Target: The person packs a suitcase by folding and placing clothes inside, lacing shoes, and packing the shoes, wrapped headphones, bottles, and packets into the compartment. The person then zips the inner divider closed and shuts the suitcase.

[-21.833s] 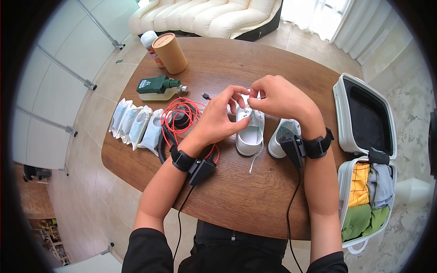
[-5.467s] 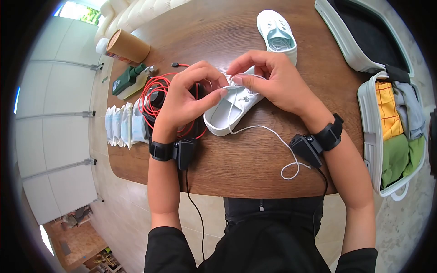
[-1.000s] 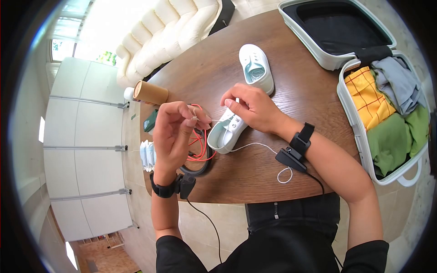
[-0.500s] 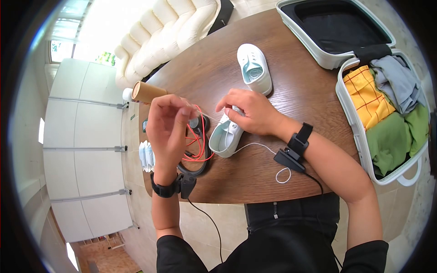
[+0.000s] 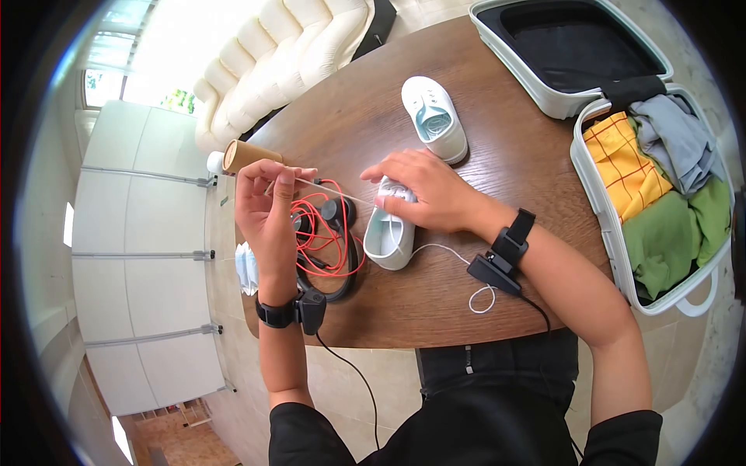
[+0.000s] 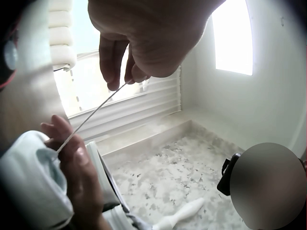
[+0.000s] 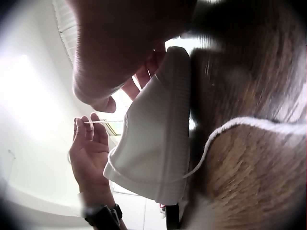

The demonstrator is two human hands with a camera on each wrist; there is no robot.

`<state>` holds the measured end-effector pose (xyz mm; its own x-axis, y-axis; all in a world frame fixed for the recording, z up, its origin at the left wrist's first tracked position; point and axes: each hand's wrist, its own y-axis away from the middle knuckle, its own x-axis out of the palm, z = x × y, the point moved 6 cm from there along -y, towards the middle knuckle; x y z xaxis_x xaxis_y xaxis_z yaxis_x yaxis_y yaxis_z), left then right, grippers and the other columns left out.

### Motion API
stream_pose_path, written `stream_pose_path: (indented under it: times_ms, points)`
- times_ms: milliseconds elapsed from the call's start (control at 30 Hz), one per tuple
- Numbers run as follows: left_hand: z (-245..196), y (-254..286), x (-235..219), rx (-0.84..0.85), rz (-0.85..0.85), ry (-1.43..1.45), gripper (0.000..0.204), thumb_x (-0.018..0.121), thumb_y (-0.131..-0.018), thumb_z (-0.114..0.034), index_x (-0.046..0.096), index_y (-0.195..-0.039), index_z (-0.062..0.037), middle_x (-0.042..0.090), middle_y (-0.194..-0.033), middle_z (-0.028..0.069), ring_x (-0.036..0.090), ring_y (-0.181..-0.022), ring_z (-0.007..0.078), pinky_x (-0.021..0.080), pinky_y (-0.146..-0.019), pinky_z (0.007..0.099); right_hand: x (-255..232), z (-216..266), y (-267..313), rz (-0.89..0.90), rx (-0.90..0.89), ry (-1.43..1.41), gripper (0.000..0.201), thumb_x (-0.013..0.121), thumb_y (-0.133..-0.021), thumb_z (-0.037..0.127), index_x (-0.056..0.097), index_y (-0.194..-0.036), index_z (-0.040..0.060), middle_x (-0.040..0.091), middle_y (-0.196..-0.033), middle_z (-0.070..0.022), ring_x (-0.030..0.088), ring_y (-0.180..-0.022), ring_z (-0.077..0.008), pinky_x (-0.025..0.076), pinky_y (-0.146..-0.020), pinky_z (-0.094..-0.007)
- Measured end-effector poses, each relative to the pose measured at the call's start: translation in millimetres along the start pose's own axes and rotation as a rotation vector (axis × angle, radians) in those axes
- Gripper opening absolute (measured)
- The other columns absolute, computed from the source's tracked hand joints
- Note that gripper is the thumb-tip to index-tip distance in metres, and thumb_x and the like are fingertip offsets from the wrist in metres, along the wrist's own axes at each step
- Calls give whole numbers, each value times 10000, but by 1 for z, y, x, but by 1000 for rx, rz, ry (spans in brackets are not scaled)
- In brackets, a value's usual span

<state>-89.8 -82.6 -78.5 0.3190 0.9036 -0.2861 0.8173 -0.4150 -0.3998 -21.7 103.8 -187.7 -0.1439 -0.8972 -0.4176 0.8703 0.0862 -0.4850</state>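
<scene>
A white sneaker [image 5: 392, 242] stands on the wooden table, its heel towards the person. My right hand [image 5: 429, 190] grips its front part, with the thumb by the eyelets and the fingers over the far side in the right wrist view. To the left, my left hand [image 5: 266, 208] pinches a white shoelace [image 6: 92, 116] raised above the table. The lace runs taut from those fingertips down to the eyelets. Another length of lace [image 7: 230, 125] trails from the shoe over the tabletop and ends in a loop. Farther back sits a second white sneaker [image 5: 449, 141].
Black headphones [image 5: 342, 289] with a tangled red cable [image 5: 339, 268] lie left of the shoe. Behind my left hand are a cardboard tube [image 5: 252, 158] and soft packets [image 5: 246, 268]. At the right, an open suitcase [image 5: 587, 194] holds folded clothes [image 5: 676, 221].
Over the last second my left hand has moved left, drawing out a longer stretch of lace. My right hand has settled over the shoe's front, and the shoe has turned slightly.
</scene>
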Motion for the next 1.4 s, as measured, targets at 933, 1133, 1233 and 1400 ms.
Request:
stream_pose_path:
  times_ms: [933,1133,1233,1400]
  points:
    - [-46,22,6,307,44,-159,83,615,-1034,1,545,-1063,-33,590,-916,72,651,-842,202,488,-774,310,18,-8,0,-63,-16,288,790,674,-867,719,686,-1181,-6,642,-1295,-190,494,-1390,-379,244,-1255,-556]
    - [-11,-7,-15,69,-55,-196,226,630,-1041,-47,569,-1258,-26,671,-977,54,623,-913,115,480,-816,258,8,-3,-2,-139,-67,151,569,599,-1024,512,618,-1323,28,638,-1333,-185,460,-1427,-404,259,-1252,-533]
    - [14,-20,-24,-55,-58,-213,245,654,-1027,-76,586,-1255,-20,694,-967,52,639,-893,112,497,-812,263,-13,7,0,-314,-107,-86,299,557,-1047,298,621,-1173,35,654,-1168,-180,585,-1212,-353,449,-1045,-449]
    - [52,-50,-20,-76,11,-425,414,735,-968,-144,579,-1335,-32,695,-990,81,656,-887,153,524,-825,280,-22,14,3,-347,-1,-152,181,556,-1026,217,599,-1034,41,673,-918,-141,669,-871,-306,524,-783,-427]
